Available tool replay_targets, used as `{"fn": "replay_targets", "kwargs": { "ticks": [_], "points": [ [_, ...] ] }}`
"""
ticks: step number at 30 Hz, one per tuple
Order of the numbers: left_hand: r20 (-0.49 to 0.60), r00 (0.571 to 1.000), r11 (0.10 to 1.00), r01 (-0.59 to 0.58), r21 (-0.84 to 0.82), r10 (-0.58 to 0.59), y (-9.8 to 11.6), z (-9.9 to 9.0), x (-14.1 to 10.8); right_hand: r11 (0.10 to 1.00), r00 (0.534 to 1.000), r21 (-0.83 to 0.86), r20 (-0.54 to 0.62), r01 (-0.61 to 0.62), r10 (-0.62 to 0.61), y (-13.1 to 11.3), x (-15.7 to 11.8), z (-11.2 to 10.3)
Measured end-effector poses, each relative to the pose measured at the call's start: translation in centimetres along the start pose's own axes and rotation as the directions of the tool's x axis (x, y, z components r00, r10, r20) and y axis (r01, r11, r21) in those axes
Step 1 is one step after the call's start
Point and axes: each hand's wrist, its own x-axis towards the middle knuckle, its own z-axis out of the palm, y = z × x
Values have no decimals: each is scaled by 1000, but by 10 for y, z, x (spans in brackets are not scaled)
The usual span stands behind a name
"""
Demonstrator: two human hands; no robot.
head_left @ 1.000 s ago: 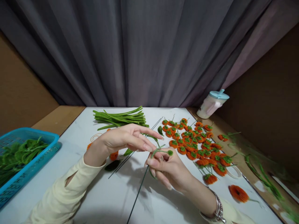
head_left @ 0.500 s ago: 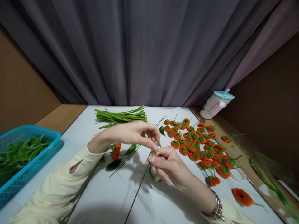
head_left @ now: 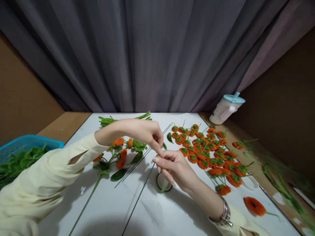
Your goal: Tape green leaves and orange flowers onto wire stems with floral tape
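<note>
My right hand point(head_left: 178, 168) is closed in a pinch around the upper end of a thin dark green wire stem point(head_left: 141, 193), which slants down toward the near edge. My left hand point(head_left: 145, 132) comes over from the left, its thumb and fingertips pressed together against the right fingertips; what they pinch is hidden. A small green leaf point(head_left: 164, 146) shows just beyond the fingers. Below my right hand a roll of green tape point(head_left: 159, 188) lies on the table, a pale green strip point(head_left: 164, 185) rising from it toward the hand.
Many orange fuzzy flower heads point(head_left: 203, 154) spread at right. An orange-flowered stem point(head_left: 86, 203) lies left, near loose leaves point(head_left: 119, 174) and wires point(head_left: 131, 172). Green stems point(head_left: 105, 121) lie behind. A blue basket point(head_left: 52, 143) of leaves stands left, a lidded cup point(head_left: 225, 109) back right.
My left hand has moved slightly left and up, its fingers curled in more tightly. My right hand keeps its pinch on the wire stem; the tape roll below shows more fully.
</note>
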Motion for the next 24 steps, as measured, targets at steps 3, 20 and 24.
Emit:
{"fn": "replay_targets", "kwargs": {
  "ticks": [3, 20, 24],
  "points": [
    [-49, 997, 998, 52, -38, -54, -8, 2, 5, 999, 999, 35, -39, 2, 0, 2, 5, -4],
    [-121, 993, 859, -67, -507, 6, -47, 32, 7, 993, 998, 114, -49, -37, 43, 10, 11, -7],
    [-183, 983, 954, -46, -296, -9, -36, 28, -4, 998, 998, 57, -59, -2, 5, 12, 12, -8]
  ]
}}
